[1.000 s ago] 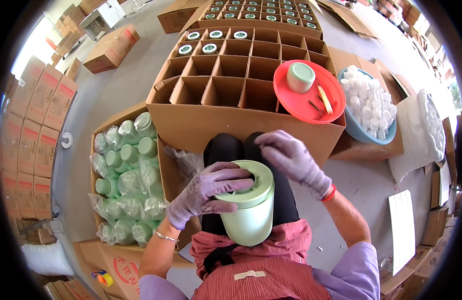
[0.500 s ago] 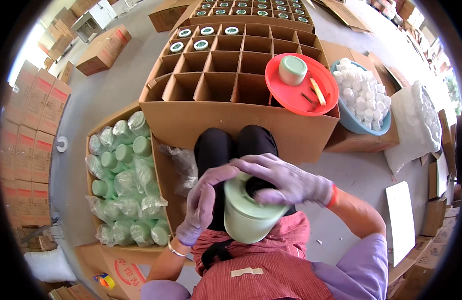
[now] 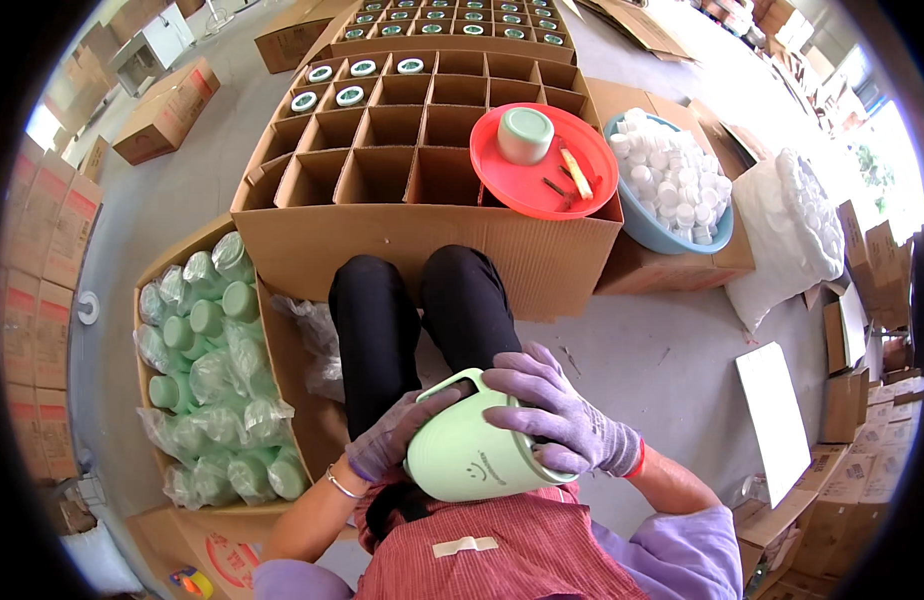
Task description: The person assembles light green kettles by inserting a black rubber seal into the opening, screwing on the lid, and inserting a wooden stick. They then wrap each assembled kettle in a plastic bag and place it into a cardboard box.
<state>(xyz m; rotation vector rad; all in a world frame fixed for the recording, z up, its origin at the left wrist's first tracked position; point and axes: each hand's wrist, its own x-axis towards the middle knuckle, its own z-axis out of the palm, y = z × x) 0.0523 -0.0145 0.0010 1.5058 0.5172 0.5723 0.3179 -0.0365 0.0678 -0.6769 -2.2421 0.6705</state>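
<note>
A light green jug [image 3: 472,455] with a loop handle and a small smiling face on its side lies tipped across my lap. My left hand [image 3: 402,435] in a purple-grey glove grips its left end beside the handle. From the right, my right hand [image 3: 557,412], in a matching glove, has its fingers curled over the other end, hiding part of it. In front of my knees a red plate [image 3: 502,185] rests on a divided carton [image 3: 412,235], bearing a green cup-like piece [image 3: 525,136] and a thin yellow-handled tool [image 3: 576,174].
At left stands an open carton [image 3: 282,370] of green jugs in plastic bags [image 3: 217,375]. A blue basin [image 3: 672,240] of white caps [image 3: 672,170] and a white sack [image 3: 790,230] are at right. Beyond, another divided carton [image 3: 452,45] holds lidded items. A white board [image 3: 772,420] lies on the floor.
The jug has gone from upright, top facing me, to lying on its side with handle and printed face showing. My right hand moved from its top to its right end. The whole view has shifted.
</note>
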